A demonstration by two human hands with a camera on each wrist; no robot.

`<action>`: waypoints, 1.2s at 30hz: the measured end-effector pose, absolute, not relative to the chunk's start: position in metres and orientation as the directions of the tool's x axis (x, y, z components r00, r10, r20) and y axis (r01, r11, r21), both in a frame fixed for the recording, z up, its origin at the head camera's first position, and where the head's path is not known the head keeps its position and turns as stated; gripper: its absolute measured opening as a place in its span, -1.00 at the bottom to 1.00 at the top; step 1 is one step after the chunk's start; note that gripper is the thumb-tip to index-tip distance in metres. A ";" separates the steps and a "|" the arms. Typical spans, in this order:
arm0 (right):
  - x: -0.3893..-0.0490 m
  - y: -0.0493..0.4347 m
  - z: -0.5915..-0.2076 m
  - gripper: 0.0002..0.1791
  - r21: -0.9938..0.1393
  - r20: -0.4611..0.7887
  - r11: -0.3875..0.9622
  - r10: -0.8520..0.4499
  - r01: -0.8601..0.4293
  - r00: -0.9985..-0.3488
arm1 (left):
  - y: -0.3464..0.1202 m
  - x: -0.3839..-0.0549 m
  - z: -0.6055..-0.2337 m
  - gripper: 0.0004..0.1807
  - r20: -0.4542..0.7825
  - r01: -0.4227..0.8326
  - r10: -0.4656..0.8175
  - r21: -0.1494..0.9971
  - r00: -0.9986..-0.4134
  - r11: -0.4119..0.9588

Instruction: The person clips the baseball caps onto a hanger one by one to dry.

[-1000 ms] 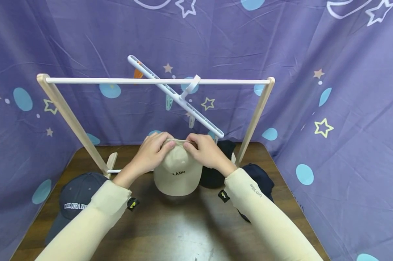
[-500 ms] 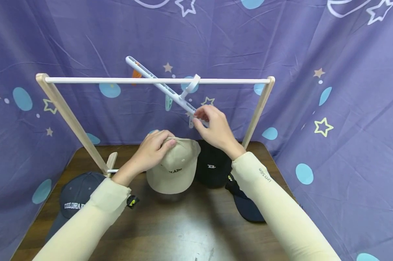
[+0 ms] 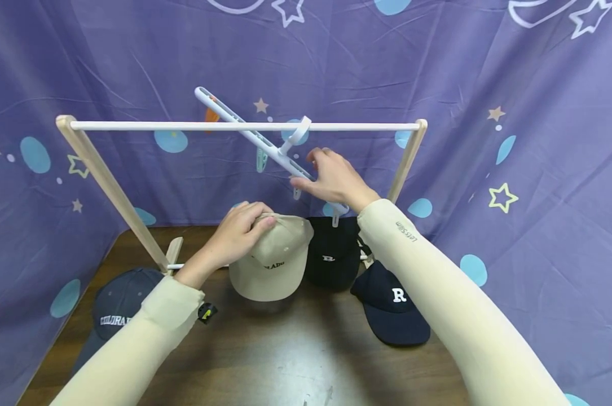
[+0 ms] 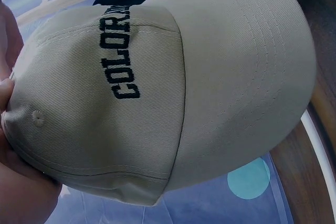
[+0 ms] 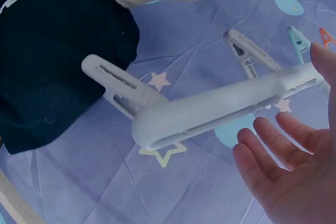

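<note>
My left hand (image 3: 242, 228) holds a beige baseball cap (image 3: 272, 285) by the crown, fingers and thumb curled over it. Its brim points down toward the table, and dark lettering (image 4: 119, 53) shows on the front in the left wrist view. My right hand (image 3: 336, 177) is at the right half of a pale clip hanger (image 3: 272, 151), thumb and fingers apart on either side of its bar. In the right wrist view those fingers are loosely spread, and a grey clip (image 5: 118, 80) hangs at the bar's near end. Contact with the bar is unclear.
The hanger hooks over a white rail (image 3: 158, 126) on a wooden-post rack (image 3: 115, 192). Other clips are orange (image 3: 211, 114), teal (image 3: 262, 160) and grey (image 3: 297, 193). A black cap (image 3: 331, 273), navy cap (image 3: 397, 318) and dark grey cap (image 3: 125, 299) are on the table (image 3: 265, 361).
My right hand has let go of the beige cap and risen to the hanger bar, its fingers spreading. My left hand still holds the cap, now slightly further left.
</note>
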State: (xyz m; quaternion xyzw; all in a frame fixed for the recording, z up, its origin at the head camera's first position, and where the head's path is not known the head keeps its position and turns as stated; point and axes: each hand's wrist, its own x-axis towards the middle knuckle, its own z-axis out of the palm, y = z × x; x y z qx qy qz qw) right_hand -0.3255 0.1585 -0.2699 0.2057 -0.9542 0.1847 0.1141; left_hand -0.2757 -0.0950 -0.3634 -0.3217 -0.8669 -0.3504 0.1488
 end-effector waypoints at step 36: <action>-0.352 0.143 -0.285 -0.44 -0.235 0.104 0.903 -0.345 -0.361 -0.933 | -0.092 -0.275 -0.367 -0.81 0.452 0.648 0.465 0.525 -0.761 0.551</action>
